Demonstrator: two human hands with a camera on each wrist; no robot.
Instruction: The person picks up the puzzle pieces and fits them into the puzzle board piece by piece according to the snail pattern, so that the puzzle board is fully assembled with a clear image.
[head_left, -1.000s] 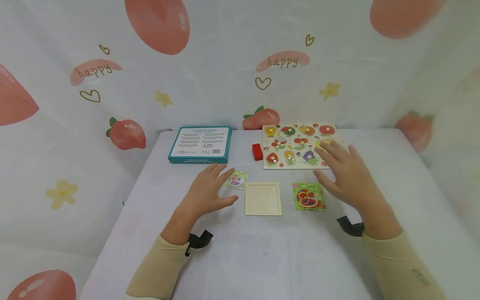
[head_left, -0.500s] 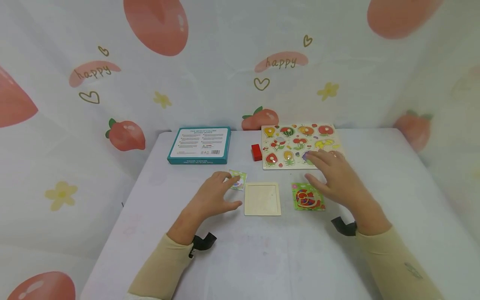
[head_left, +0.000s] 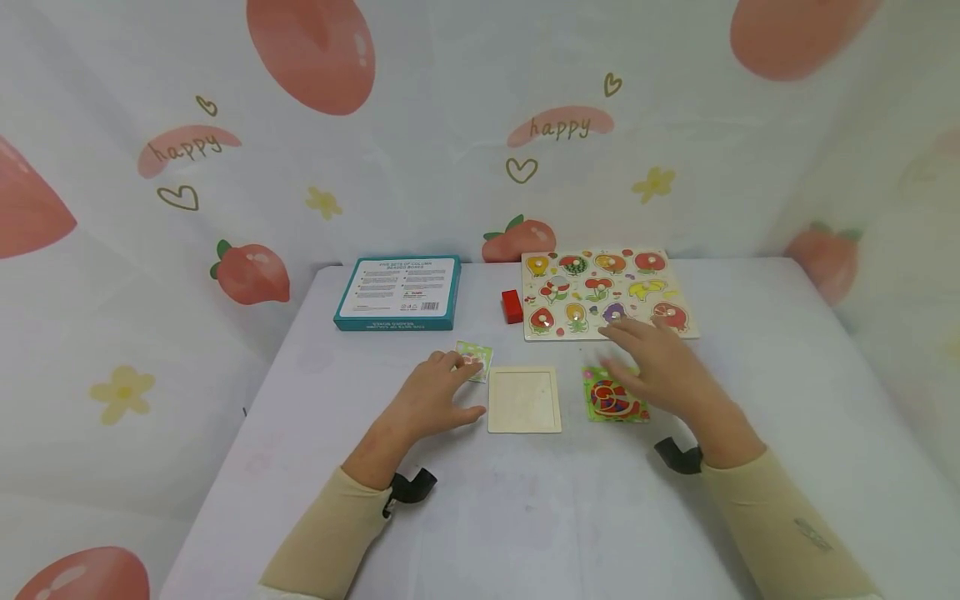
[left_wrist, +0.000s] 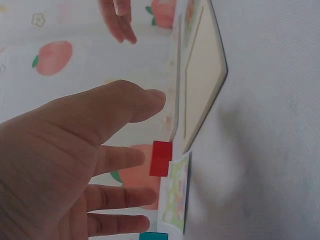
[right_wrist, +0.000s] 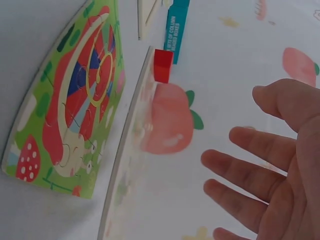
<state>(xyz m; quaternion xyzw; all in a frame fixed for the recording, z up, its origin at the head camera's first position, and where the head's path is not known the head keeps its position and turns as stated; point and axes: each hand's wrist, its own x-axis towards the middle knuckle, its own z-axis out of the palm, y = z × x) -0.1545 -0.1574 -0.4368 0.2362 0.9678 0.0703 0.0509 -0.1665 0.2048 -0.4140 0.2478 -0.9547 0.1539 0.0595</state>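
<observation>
A plain wooden square frame [head_left: 524, 402] lies flat between the hands. My left hand [head_left: 423, 400] hovers at its left with fingers spread, partly covering a small green picture card [head_left: 481, 352]. In the left wrist view, this hand [left_wrist: 65, 150] holds nothing, and the card [left_wrist: 176, 195] lies beyond the fingers. My right hand [head_left: 667, 371] hangs over the right edge of a green snail puzzle [head_left: 611, 402], fingers apart and empty. The right wrist view shows the snail puzzle [right_wrist: 80, 100] flat on the table, with the hand [right_wrist: 265, 170] clear of it.
A teal-edged box [head_left: 397, 292] lies at the back left. Beside it stands a red block [head_left: 512, 307], and a fruit peg board [head_left: 558, 296] is at the back right. A patterned white cloth [head_left: 420, 167] hangs behind the table.
My right hand has moved left and slightly down, closer over the snail puzzle. My left hand has shifted a little right, covering more of the card. The objects stay in place.
</observation>
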